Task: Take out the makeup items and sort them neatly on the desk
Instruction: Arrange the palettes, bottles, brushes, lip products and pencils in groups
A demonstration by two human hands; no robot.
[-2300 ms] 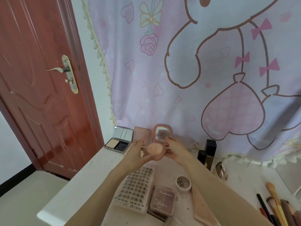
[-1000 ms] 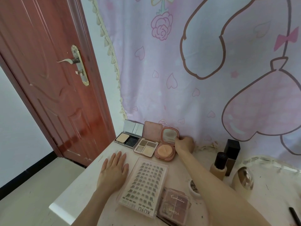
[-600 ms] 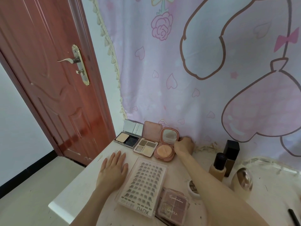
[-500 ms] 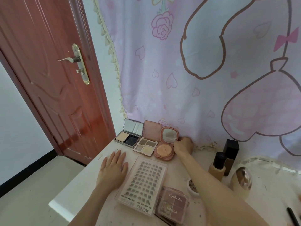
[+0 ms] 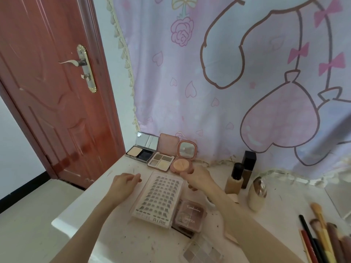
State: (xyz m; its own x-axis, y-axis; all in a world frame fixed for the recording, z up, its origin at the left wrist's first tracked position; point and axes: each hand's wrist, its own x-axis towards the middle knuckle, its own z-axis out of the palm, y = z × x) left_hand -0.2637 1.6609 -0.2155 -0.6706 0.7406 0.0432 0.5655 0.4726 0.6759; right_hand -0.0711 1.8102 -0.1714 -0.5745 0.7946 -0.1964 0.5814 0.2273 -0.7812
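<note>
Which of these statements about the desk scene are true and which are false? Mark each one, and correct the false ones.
1. Three open compacts stand in a row against the curtain. True: the silver compact, the pink palette and the round cushion compact.
2. The left hand grips the lash tray. False: it holds nothing and sits left of the tray.
3. The round cushion compact is closed. False: its mirror lid stands up.
4. Makeup brushes lie at the desk's right edge. True.
5. The right hand holds the foundation bottle. False: the bottle stands apart, to its right.
</note>
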